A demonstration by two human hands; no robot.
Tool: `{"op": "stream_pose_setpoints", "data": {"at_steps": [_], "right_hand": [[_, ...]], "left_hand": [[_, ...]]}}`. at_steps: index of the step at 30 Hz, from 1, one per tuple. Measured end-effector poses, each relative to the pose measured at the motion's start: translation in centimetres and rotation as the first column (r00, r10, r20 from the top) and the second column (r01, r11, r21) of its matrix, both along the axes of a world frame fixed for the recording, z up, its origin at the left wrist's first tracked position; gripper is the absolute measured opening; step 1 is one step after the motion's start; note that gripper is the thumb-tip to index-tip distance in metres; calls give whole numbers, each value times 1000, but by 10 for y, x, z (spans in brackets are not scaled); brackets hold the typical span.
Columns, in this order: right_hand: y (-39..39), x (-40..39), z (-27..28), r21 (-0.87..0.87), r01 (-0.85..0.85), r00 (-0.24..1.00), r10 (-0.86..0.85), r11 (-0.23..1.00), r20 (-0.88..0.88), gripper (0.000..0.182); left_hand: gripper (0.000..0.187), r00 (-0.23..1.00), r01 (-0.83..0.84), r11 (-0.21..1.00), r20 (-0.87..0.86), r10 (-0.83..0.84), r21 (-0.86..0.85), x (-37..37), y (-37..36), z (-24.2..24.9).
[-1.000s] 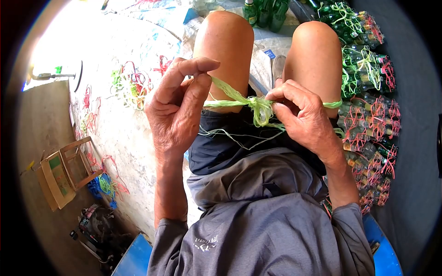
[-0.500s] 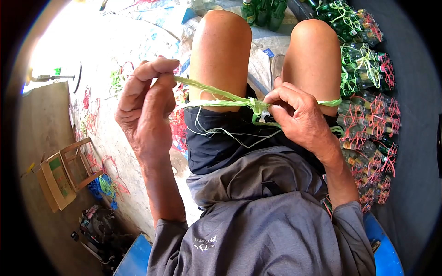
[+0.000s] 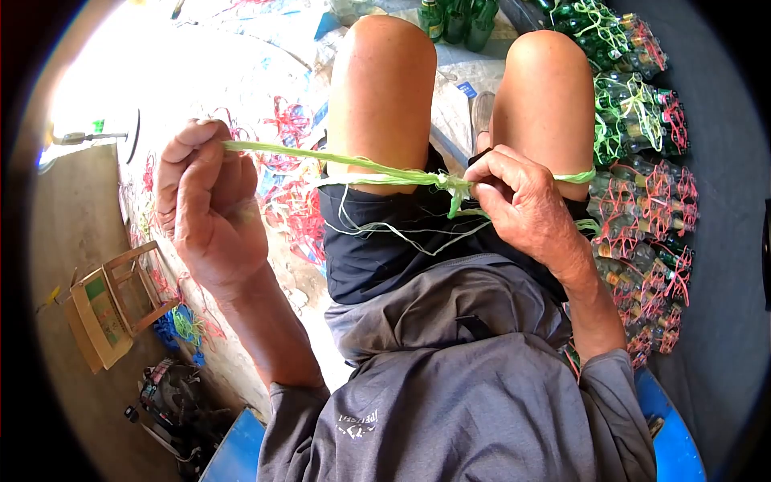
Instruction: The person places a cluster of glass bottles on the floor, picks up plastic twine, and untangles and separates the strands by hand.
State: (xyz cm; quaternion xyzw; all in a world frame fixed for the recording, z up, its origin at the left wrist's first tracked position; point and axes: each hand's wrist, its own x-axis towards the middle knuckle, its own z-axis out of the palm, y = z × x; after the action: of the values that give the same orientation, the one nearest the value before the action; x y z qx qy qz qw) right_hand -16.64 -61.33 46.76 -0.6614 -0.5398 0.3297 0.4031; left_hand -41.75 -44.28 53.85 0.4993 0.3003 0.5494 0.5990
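A light green plastic twine stretches taut across the person's thighs. My left hand, off to the left of the knees, pinches its far end between thumb and fingers. Above the lap, my right hand is closed on the twine beside a knot. More green strands loop over both legs, and thin loose ones hang over the black shorts. What lies inside the right fingers is partly hidden.
Rows of bottles tied with pink and green twine line the right side. Green bottles stand beyond the knees. Pink twine scraps lie on the floor at left, near a wooden frame and a dark bag.
My left hand has moved left and slightly down, drawing out a longer length of green twine from the knot. The right hand has barely shifted.
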Motion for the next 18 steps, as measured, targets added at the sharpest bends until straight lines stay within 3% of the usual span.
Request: {"op": "stream_pose_setpoints", "data": {"at_steps": [3, 6, 12, 18], "right_hand": [[0, 0, -1, 0, 5, 1000, -5, 1000, 7, 10], [0, 0, -1, -14, 9, 1000, -9, 1000, 4, 10], [-1, 2, -1, -27, 10, 999, -9, 1000, 40, 9], [-2, 1, -10, 27, 21, 998, -23, 999, 59, 9]], "left_hand": [[18, 998, 41, 999, 38, -42, 32, -4, 4, 4], [17, 986, -160, 986, 32, 161, -39, 6, -3, 11], [14, 978, 134, 988, 148, -144, 76, -12, 8, 5], [14, 978, 110, 991, 168, -122, 81, -15, 10, 3]]}}
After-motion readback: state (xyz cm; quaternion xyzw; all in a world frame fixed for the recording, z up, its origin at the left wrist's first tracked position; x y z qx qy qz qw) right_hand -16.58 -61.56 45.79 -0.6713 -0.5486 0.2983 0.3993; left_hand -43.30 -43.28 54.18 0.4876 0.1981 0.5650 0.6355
